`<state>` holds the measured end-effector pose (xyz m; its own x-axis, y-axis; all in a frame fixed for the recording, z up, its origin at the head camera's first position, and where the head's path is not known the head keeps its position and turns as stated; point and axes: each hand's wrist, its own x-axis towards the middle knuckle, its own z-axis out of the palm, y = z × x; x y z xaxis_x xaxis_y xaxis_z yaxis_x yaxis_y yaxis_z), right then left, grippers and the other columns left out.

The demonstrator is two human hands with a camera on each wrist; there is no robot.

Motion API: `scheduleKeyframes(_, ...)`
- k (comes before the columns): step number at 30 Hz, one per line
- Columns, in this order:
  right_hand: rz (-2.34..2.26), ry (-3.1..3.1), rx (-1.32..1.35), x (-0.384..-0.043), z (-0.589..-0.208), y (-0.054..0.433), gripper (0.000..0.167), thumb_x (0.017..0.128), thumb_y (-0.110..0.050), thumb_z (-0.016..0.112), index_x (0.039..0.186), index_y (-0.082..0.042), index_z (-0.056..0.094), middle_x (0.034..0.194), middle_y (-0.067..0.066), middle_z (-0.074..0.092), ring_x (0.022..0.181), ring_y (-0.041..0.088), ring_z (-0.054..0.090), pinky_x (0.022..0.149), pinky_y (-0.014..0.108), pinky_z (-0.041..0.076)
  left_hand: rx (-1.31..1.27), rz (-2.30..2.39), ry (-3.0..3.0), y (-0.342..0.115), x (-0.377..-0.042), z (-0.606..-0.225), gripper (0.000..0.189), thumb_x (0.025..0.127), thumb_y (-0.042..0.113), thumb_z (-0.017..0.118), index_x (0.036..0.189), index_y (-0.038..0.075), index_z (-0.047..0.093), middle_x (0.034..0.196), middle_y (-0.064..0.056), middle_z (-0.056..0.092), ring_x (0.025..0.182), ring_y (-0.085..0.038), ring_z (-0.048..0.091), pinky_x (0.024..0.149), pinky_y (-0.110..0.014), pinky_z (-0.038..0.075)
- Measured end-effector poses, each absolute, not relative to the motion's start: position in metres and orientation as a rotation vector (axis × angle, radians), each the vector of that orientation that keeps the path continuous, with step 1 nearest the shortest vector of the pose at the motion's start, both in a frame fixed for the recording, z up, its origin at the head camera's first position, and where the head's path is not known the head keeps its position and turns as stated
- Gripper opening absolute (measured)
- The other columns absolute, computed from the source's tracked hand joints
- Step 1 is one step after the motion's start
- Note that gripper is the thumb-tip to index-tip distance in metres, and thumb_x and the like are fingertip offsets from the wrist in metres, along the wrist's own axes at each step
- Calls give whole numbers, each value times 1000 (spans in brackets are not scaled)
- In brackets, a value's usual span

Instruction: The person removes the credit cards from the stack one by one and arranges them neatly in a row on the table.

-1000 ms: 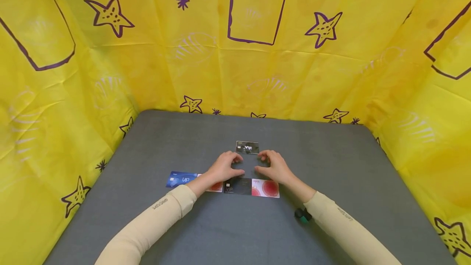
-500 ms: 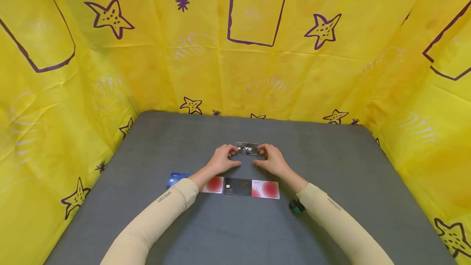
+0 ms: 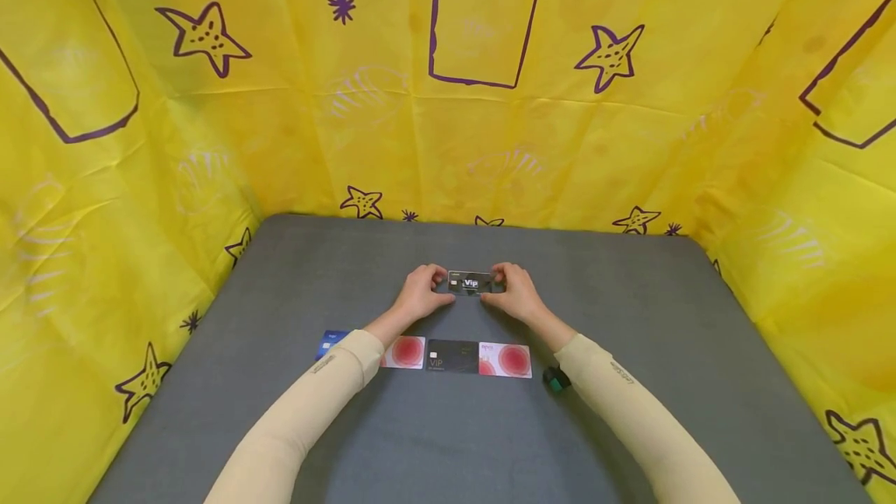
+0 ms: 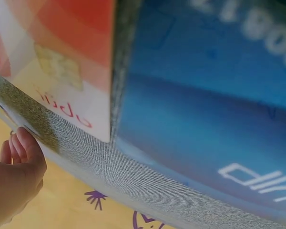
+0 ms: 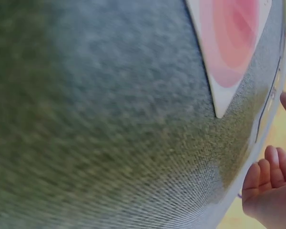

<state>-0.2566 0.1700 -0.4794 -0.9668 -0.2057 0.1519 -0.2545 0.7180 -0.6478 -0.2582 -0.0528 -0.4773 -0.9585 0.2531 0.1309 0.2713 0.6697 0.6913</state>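
Observation:
A black card with "Vip" lettering (image 3: 470, 283) lies near the middle of the grey table in the head view. My left hand (image 3: 420, 292) holds its left side, fingers curled by the upper corner and thumb at the lower one. Likewise, my right hand (image 3: 516, 294) holds the right side, thumb at the lower right corner. Nearer to me runs a row: a blue card (image 3: 332, 343) partly under the left sleeve, a red-and-white card (image 3: 407, 351), a dark VIP card (image 3: 453, 356) and a pink-and-white card (image 3: 507, 360). The left wrist view shows the blue card (image 4: 205, 109) close up.
The grey table (image 3: 448, 434) is enclosed by yellow cloth (image 3: 392, 123) with purple stars at the back and both sides. A dark device with a green patch (image 3: 556, 379) sits by the right wrist.
Both hands have moved away from me, from just in front of the black Vip card to its two sides, and now grip it. The row of cards has stayed in place.

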Motion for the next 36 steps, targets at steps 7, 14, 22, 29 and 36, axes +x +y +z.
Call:
scheduleKeyframes(7,1047,-2863,385,-264,-477,167,58,77,-20,81,122,5,56,99,14,57,97,33,48,89,44,37,-401,-1190,-2829,-53,-266,-478,46,75,14,83,112,-2,62,99,-14,59,88,-26,56,82,-38,46)
scheduleKeyframes(14,997,-2881,375,-269,-481,169,58,75,-22,83,120,5,58,95,13,55,95,33,46,88,44,36,-385,-1188,-2851,-52,-273,-482,47,76,15,83,115,-2,61,98,-12,59,90,-25,55,83,-37,45)
scheduleKeyframes(22,977,-2945,328,-270,-483,170,57,76,-29,82,120,0,60,100,12,58,99,32,47,86,46,37,-452,-1175,-2858,-53,-278,-487,47,77,24,82,112,-1,63,95,-9,58,88,-24,53,81,-35,45)
scheduleKeyframes(29,983,-3002,259,-269,-483,169,57,78,-34,81,122,-4,60,104,9,58,105,31,46,84,48,37,-392,-1124,-2940,-48,-278,-487,47,79,22,81,117,1,63,101,-11,58,96,-26,52,87,-40,44)
scheduleKeyframes(36,986,-3007,257,-268,-485,171,55,79,-35,80,122,-6,61,107,10,58,106,31,46,85,49,36,-423,-1068,-2981,-47,-277,-487,51,80,26,81,122,2,63,108,-12,57,100,-27,52,89,-40,44)
